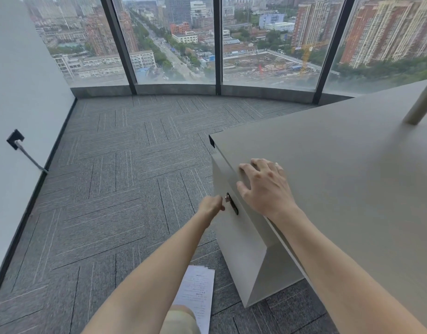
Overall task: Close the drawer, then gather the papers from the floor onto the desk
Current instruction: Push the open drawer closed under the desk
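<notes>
The beige desk (340, 169) fills the right side, and its drawer unit (239, 237) faces left with a small lock (228, 197) and a black handle slot (234, 208). The drawer front looks flush with the unit. My left hand (211, 205) is closed against the drawer front right beside the lock; whether it holds anything I cannot tell. My right hand (265, 186) rests flat on the desk's top edge, fingers spread. A stack of printed white papers (195, 295) lies on the carpet below my left forearm, partly hidden by my knee.
Grey patterned carpet (116, 189) stretches to floor-to-ceiling windows (173, 44) at the back. A white wall (19, 116) with a black socket and cable (16, 139) runs along the left. A beige post (422, 104) stands on the desk at far right.
</notes>
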`<state>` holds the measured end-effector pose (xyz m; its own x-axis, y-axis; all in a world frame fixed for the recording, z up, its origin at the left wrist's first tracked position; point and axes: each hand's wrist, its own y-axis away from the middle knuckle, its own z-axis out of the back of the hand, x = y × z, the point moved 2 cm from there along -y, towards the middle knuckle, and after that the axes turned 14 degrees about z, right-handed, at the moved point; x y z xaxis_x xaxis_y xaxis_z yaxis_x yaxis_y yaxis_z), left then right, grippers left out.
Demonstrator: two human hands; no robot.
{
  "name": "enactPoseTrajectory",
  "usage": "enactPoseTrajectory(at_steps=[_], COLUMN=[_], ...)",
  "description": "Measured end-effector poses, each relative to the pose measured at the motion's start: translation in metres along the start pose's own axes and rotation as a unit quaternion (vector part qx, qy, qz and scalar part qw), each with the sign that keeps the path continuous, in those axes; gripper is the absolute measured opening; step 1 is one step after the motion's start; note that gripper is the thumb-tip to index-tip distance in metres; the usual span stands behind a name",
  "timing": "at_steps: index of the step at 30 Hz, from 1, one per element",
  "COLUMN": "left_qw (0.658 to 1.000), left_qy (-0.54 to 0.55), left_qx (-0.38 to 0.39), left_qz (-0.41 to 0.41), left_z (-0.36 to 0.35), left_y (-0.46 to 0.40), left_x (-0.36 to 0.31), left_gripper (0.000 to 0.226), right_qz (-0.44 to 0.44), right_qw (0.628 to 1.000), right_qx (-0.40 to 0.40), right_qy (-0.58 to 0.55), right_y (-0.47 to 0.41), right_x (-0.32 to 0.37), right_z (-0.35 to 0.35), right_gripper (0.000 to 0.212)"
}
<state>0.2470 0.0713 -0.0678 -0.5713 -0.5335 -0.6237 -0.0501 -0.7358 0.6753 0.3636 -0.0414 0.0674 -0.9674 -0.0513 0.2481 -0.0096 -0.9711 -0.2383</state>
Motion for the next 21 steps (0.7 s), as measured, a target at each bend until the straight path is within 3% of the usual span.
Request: enactPoseTrajectory(at_steps=[9,15,21], left_qw=[0.979,0.975,0.981], left_qy=[-0.18,-0.192,-0.156], left_qx=[-0.033,-0.055,-0.075], left_qz=[-0.092,-0.101,-0.092], left_z=[0.066,0.123,0.184], left_y=[0.069,0.119,0.172], left_x=[0.025,0.057,0.091], left_gripper=[0.016,0.02,0.012], right_qz=[-0.046,0.016,0.039], right_qw=[0.997,0.998,0.993], right_qx=[0.058,0.064,0.109], right_qy=[0.024,0.007,-0.019], right_y=[0.005,0.028,0.056], right_x=[0.027,0.113,0.171], right_z=[0.0,-0.002,0.007], right_gripper=[0.046,0.036,0.047])
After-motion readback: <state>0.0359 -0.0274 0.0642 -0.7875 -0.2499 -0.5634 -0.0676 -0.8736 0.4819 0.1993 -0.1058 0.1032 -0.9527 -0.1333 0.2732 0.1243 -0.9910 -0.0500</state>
